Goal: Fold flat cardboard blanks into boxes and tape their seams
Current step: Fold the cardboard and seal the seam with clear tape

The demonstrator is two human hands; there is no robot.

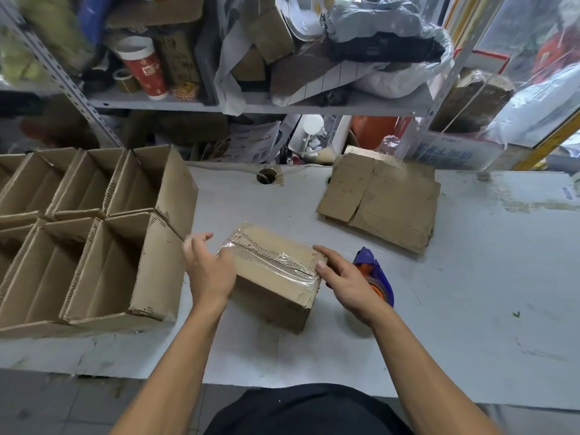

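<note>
A small cardboard box (276, 277) stands on the white table (470, 277), its top seam covered by a strip of clear tape. My left hand (208, 268) rests against the box's left end, fingers apart. My right hand (342, 277) presses its fingertips on the right end of the tape. Behind my right hand lies a blue and orange tape dispenser (375, 274), partly hidden. A stack of flat cardboard blanks (383, 199) lies at the back right of the table.
Several folded open boxes (94, 233) stand in rows on the table's left side. A cable hole (266, 176) sits at the table's back edge. Metal shelving (257, 105) crowded with bags, boxes and a red tube rises behind.
</note>
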